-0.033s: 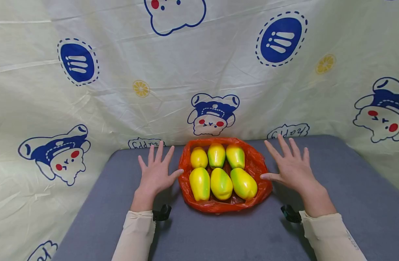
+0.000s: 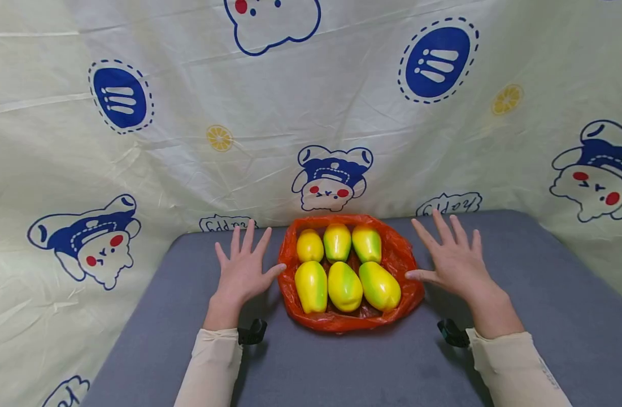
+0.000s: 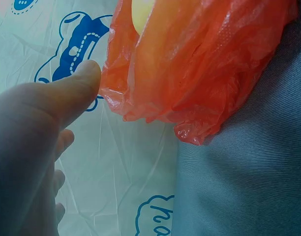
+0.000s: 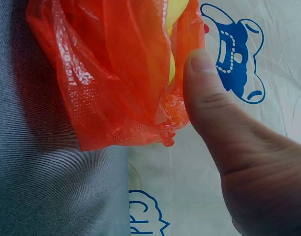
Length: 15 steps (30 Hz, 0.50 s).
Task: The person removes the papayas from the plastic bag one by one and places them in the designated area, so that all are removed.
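A crinkled red plastic bag (image 2: 341, 323) lies on the table with its mouth spread wide and its edge rolled down. Inside are several glossy yellow-and-green papayas (image 2: 345, 287) in two rows, the back-left one (image 2: 310, 246) plainer yellow. To the left of the bag my left hand (image 2: 243, 276) is held with fingers spread, thumb tip right at the bag's rim. On the other side my right hand (image 2: 458, 270) is spread the same way, its thumb pointing in at the rim. Both wrist views show a straight thumb beside the red bag (image 3: 190, 73), neither hand holding anything.
A grey cloth covers the table (image 2: 331, 373). Behind it hangs a pale curtain (image 2: 270, 102) printed with blue bears and orange slices, reaching down to the table's back edge. A small black device (image 2: 252, 332) sits on each wrist.
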### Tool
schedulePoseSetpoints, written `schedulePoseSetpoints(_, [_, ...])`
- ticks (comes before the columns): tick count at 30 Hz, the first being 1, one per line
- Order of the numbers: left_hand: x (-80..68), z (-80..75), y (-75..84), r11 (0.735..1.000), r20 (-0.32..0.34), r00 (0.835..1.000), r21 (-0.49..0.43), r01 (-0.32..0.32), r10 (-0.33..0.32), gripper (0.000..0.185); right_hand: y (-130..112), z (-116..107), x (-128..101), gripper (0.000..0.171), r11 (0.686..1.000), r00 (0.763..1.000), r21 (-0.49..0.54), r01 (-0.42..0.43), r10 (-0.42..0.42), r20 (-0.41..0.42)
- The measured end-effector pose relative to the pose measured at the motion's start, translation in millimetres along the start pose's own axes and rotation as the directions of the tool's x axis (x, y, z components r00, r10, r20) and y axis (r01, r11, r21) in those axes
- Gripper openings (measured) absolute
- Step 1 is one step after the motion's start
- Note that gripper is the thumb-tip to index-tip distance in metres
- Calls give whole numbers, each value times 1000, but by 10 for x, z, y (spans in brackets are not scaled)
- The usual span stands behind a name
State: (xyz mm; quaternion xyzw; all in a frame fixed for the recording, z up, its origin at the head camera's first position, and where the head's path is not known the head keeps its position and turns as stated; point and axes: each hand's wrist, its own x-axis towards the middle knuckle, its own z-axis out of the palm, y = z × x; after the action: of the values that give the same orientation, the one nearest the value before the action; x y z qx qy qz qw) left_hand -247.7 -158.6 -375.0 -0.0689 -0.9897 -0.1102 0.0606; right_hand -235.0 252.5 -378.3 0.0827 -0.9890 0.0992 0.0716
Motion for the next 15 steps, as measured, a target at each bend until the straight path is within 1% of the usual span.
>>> schedulePoseSetpoints(10, [6,-8,-14,1000,-2,1000,-12,-4,4,85,-12,-5,17,111,1000,1000,9,2,-3,2])
schedulePoseSetpoints(13, [11,-2,-10,1000,-5,1000,-30,6,-6,84,-22,-27,16,110,1000,1000,-7,8,-8,7])
schedulePoseSetpoints(15, [18,7,-7,998,-14,1000,-60,11,-12,82,-37,-40,9,107,1000,1000,-16,15,-15,3])
